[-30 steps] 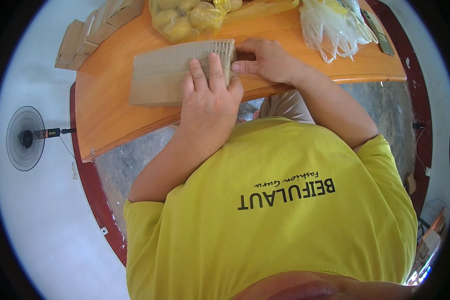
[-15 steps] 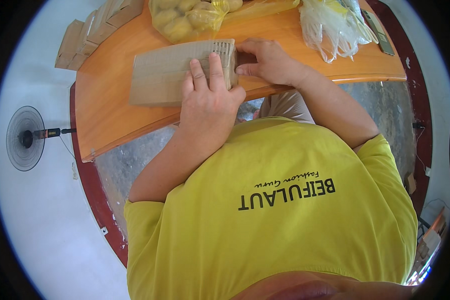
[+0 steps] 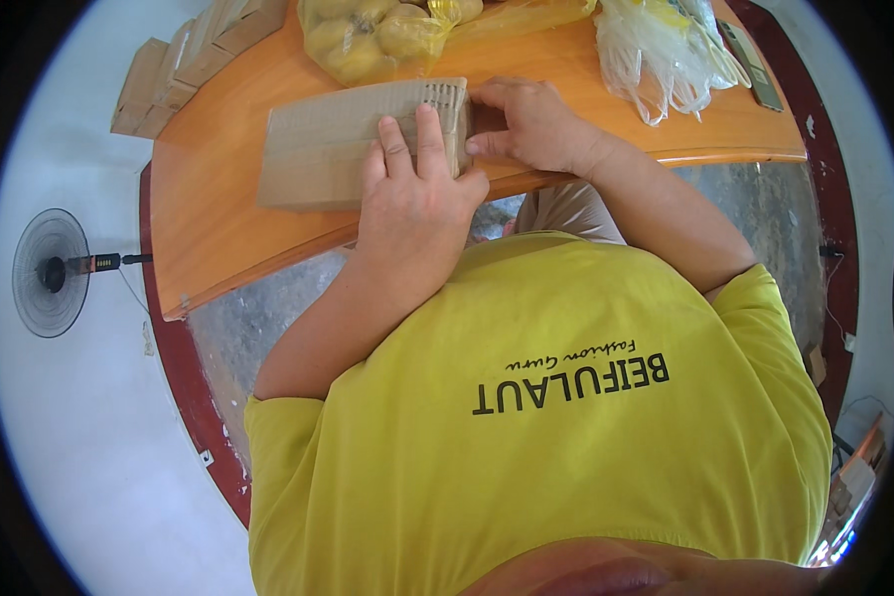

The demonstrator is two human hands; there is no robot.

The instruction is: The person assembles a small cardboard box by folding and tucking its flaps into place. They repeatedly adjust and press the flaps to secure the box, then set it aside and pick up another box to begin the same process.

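A brown cardboard box (image 3: 318, 149) lies lengthwise near the front edge of the orange-brown wooden table. My left hand (image 3: 412, 204) rests over its near right part, fingers stretched out flat on the top and thumb at the right corner. At the box's right end is my right hand (image 3: 541, 124), its thumb and index finger apart and their tips against the end face. The other fingertips of that hand are partly hidden. Dark printed marks show on the box top close to the left fingertips.
Behind the box stands a yellow see-through bag (image 3: 368, 60) of round, tan, potato-like produce. Clear plastic bags (image 3: 656, 60) and a dark phone-like object (image 3: 753, 65) lie at the back right. Several small cartons (image 3: 184, 65) line the far left edge. A fan (image 3: 52, 270) stands left, beyond the table.
Both hands stay on the box in nearly the same pose. The right thumb has shifted very slightly at the end face.
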